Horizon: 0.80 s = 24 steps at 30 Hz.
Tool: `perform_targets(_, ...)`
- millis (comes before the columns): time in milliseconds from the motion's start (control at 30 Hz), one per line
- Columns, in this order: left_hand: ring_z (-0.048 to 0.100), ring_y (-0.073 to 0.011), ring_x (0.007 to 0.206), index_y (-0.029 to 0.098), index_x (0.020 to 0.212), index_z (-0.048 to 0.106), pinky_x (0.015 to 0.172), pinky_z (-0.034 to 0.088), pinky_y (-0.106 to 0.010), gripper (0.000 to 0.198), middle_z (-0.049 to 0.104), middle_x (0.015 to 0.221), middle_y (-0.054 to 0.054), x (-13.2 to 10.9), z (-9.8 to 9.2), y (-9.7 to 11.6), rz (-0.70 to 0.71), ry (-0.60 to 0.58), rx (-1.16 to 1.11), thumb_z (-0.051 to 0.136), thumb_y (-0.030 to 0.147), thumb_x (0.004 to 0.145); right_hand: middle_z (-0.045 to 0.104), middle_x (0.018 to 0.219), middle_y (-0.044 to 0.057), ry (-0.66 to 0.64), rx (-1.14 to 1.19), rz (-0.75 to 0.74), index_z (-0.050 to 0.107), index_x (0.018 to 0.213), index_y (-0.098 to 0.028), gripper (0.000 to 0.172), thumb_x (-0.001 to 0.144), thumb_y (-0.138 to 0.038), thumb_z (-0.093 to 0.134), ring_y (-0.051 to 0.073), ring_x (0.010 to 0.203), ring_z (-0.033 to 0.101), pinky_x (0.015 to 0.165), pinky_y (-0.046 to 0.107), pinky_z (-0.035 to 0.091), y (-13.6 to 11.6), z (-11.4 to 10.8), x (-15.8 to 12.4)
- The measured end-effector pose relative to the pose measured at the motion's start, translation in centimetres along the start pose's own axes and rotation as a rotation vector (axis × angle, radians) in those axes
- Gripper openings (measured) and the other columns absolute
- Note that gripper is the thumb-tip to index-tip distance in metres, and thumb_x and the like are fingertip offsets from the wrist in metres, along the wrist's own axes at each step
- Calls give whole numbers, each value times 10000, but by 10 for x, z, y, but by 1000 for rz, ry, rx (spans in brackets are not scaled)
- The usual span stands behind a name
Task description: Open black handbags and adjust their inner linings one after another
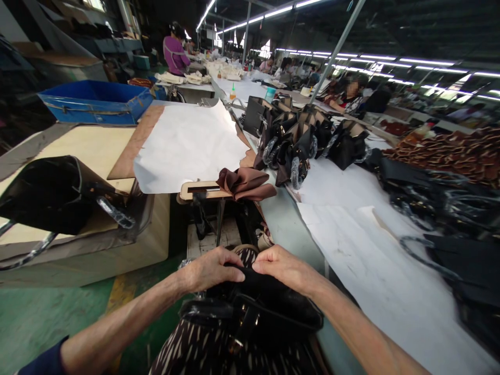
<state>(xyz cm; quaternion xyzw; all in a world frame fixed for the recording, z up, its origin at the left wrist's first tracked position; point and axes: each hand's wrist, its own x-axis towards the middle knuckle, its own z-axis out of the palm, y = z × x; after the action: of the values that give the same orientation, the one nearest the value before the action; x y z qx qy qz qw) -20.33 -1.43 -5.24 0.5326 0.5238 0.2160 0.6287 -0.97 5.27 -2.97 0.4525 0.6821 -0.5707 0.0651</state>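
A black handbag with gold-coloured metal fittings and a plastic-wrapped handle lies in the lap, on patterned dark clothing. At its upper edge, my left hand pinches the black rim between thumb and fingers. Close beside it on the right, my right hand grips the same rim with thumb and fingertips. The bag's mouth gapes toward the right, below my right hand. Ahead of the hands, brown folded pieces rest on the end of a narrow wooden board.
Another black bag lies on the left table, before a blue bin. White paper covers the surface ahead. Several black bags crowd the right table, with brown pieces behind. A person in purple is farther back.
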Motion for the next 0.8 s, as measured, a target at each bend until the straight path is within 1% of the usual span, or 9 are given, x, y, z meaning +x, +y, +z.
perform_targets(67, 396, -109, 599, 129, 790, 638, 534, 294, -200, 287, 478, 626, 27, 0, 2, 1, 46, 6, 11, 540, 398, 768, 297, 478, -72, -4, 20, 14, 444, 564, -178, 248, 721, -352, 525, 67, 451, 260, 417, 232, 167, 1, 1, 0)
perform_targets(133, 332, -97, 555, 124, 719, 595, 493, 250, -206, 369, 403, 581, 36, 1, 4, 1, 60, 12, 7, 490, 468, 802, 312, 474, -72, 0, 29, 36, 437, 566, -183, 242, 711, -353, 530, 69, 448, 272, 417, 234, 170, 3, 2, 0)
perform_targets(233, 273, -87, 512, 130, 681, 559, 448, 190, -218, 403, 346, 552, 43, 4, 8, 1, -11, 25, -25, 487, 510, 793, 307, 466, -72, 16, 17, 51, 437, 567, -187, 241, 706, -360, 531, 71, 439, 269, 412, 238, 162, 4, 3, -1)
perform_targets(400, 268, -82, 481, 139, 609, 520, 430, 177, -226, 362, 337, 519, 48, 8, 13, 0, -56, 78, -38, 524, 472, 751, 290, 471, -68, 35, -8, 46, 426, 572, -191, 247, 726, -367, 501, 76, 440, 267, 403, 241, 162, 4, 7, -1)
perform_targets(500, 267, -83, 478, 142, 587, 509, 428, 172, -230, 360, 322, 511, 49, 8, 14, -1, -47, 115, 2, 518, 461, 752, 269, 479, -67, 74, -37, 7, 401, 560, -188, 268, 746, -363, 482, 75, 452, 257, 405, 237, 164, 2, 8, -4)
perform_targets(567, 266, -84, 484, 140, 582, 510, 431, 175, -231, 368, 317, 513, 48, 8, 14, -1, -30, 122, 17, 515, 463, 758, 261, 482, -67, 54, -26, -17, 380, 556, -188, 297, 762, -381, 473, 72, 450, 247, 404, 237, 160, 1, 6, -7)
perform_targets(667, 266, -87, 493, 137, 585, 523, 437, 180, -233, 374, 314, 519, 48, 6, 13, 0, -18, 121, 29, 509, 464, 766, 272, 490, -67, -5, -19, -27, 410, 561, -183, 299, 750, -396, 501, 71, 450, 250, 406, 237, 165, 1, 5, -12)
perform_targets(800, 273, -91, 510, 134, 604, 545, 457, 208, -234, 363, 321, 531, 47, 7, 15, -1, -1, 140, 64, 490, 447, 782, 300, 487, -62, 32, -57, -11, 461, 558, -176, 253, 722, -358, 526, 75, 460, 279, 410, 238, 170, 5, 6, -11)
